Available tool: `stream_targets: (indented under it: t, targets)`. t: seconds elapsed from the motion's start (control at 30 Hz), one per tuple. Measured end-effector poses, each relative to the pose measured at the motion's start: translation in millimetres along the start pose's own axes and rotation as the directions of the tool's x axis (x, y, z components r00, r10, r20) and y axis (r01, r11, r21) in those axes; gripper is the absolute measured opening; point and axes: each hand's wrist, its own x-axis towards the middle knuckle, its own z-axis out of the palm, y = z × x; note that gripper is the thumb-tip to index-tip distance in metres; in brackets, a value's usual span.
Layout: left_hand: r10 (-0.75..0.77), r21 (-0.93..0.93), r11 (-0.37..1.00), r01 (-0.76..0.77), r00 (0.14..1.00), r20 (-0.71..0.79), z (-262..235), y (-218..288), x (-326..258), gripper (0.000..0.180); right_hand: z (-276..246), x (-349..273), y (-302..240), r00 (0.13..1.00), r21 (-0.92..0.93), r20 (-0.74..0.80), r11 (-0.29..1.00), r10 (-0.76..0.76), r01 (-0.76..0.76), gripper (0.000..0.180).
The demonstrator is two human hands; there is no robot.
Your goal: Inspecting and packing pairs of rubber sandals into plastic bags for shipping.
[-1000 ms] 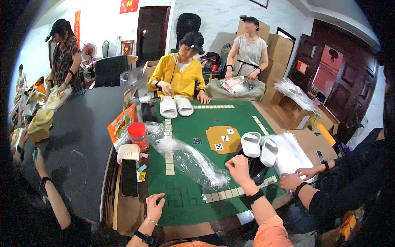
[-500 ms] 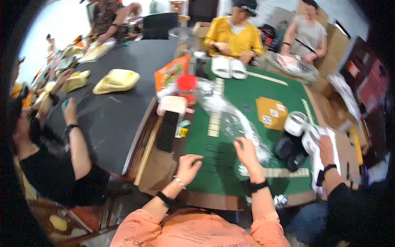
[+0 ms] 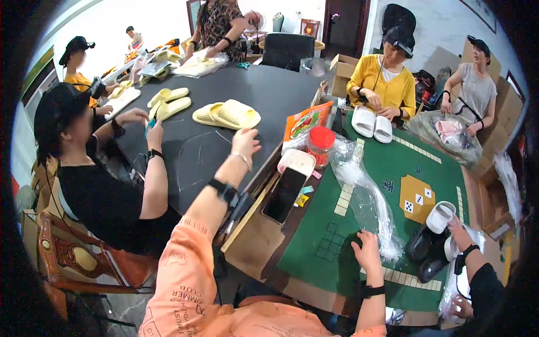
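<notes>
My left hand [image 3: 245,146] reaches out over the dark table [image 3: 208,154], open, with nothing in its fingers. Just beyond its fingertips lies a pair of pale yellow slippers [image 3: 238,114]; whether I touch them I cannot tell. My right hand [image 3: 368,251] hovers low over the green game-table top [image 3: 314,224], fingers apart and holding nothing. Beside that hand runs a pile of clear plastic bags [image 3: 373,205]. Black slippers [image 3: 426,250] and a white slipper [image 3: 440,217] sit farther right, where a co-worker's hand [image 3: 460,233] touches the white one.
Between the tables, a wooden ledge carries a black phone [image 3: 284,195], a red-lidded jar [image 3: 320,145] and an orange packet [image 3: 307,124]. White slippers [image 3: 371,124] stand at the far edge before a person in yellow. At left, a co-worker in black holds scissors [image 3: 150,126].
My view has swung left. My left hand has gone from above the green top to the yellow slippers on the dark table. My right hand stays over the green top.
</notes>
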Motion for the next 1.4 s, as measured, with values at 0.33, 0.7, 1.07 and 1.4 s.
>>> stream_targets:
  t: [0.33,0.7,1.07,1.4]
  targets:
    - [-0.121,-0.282,0.955,0.094,0.989,-0.080,-17,-43,113,0.058,-1,-4,-2,1.000,-0.059,-0.019,0.998,0.001,-0.002,0.035]
    - [0.145,-0.637,0.747,-0.189,0.982,-0.122,0,-19,63,0.032,3,-4,4,0.999,-0.063,-0.035,0.998,0.024,-0.027,0.034]
    - [-0.029,-0.218,0.881,0.420,0.508,0.861,42,3,-141,0.043,-64,21,-90,0.971,0.978,0.206,0.008,0.119,-0.209,0.078]
    - [-0.315,-0.027,0.752,0.658,0.396,0.862,75,-87,-209,0.034,-42,-31,-74,0.965,0.941,-0.002,-0.327,0.262,0.091,0.074]
